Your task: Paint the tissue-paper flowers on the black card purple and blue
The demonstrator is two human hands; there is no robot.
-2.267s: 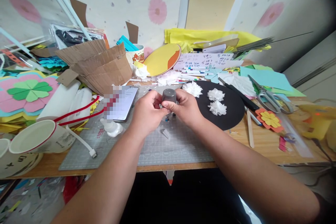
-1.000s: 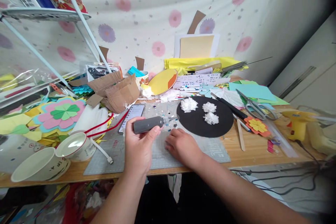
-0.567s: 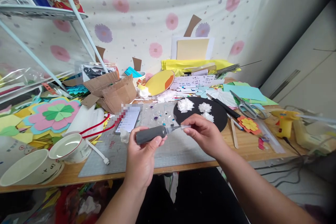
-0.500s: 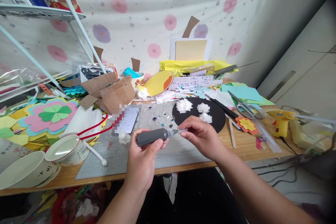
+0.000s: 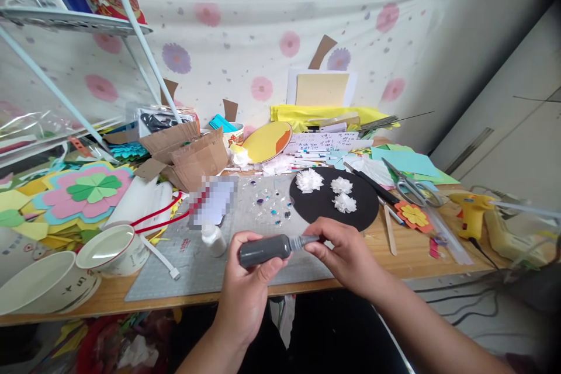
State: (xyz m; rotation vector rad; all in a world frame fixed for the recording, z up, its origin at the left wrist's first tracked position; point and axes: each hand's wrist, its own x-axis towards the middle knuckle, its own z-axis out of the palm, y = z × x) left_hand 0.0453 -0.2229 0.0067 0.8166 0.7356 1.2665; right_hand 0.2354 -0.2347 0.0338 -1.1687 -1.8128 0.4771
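Observation:
My left hand [image 5: 245,292] is wrapped round a dark grey squeeze bottle [image 5: 265,250], held nearly level above the front of the grey cutting mat [image 5: 162,277]. At the bottle's right end, my right hand [image 5: 344,251] pinches the tapered nozzle [image 5: 310,239], which looks dark inside; its very tip is hidden by the fingers. A small white bottle [image 5: 214,242] stands on the mat just left of the grey one. Beyond my hands lie scattered shiny gems [image 5: 272,210] and a black disc [image 5: 362,219] bearing white ruffled flowers [image 5: 309,180].
On the right are scissors [image 5: 414,184], a wooden stick [image 5: 388,228], an orange paper flower [image 5: 414,216] and a yellow glue gun [image 5: 471,213]. Bowls [image 5: 111,254] and layered paper flowers [image 5: 83,193] crowd the left, near a phone-like pixelated slab [image 5: 219,201].
Both hands and the grey bottle have shifted slightly right and down in view. The nozzle, pale before, now looks dark. More of the white bottle shows.

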